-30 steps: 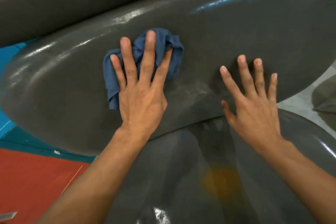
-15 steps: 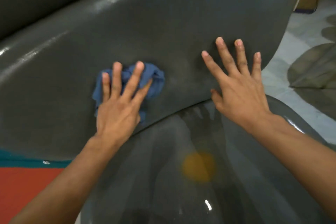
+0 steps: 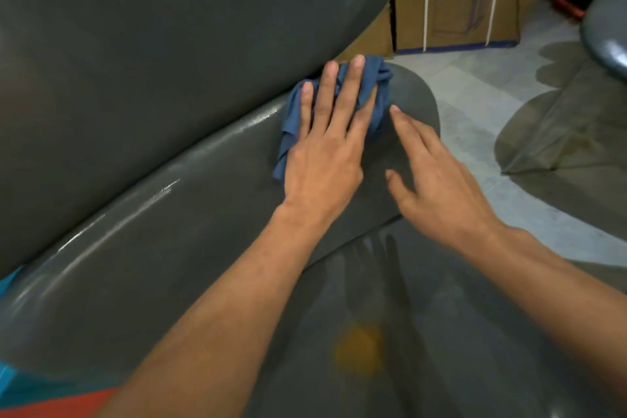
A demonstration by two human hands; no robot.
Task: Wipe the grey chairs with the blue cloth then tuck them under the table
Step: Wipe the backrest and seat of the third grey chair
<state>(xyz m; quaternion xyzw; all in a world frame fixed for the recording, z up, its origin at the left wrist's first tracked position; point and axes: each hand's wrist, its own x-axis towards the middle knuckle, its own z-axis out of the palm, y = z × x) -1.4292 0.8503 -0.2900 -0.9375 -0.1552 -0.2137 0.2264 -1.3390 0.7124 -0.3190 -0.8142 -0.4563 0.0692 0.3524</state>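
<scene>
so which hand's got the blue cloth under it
The left hand: its straight fingers press the blue cloth flat on the grey chair. The right hand lies bare on the chair beside it.

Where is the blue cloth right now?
In the head view, the blue cloth lies under the flat left hand near the rounded end of the grey chair, with the right hand just beside it.
</scene>
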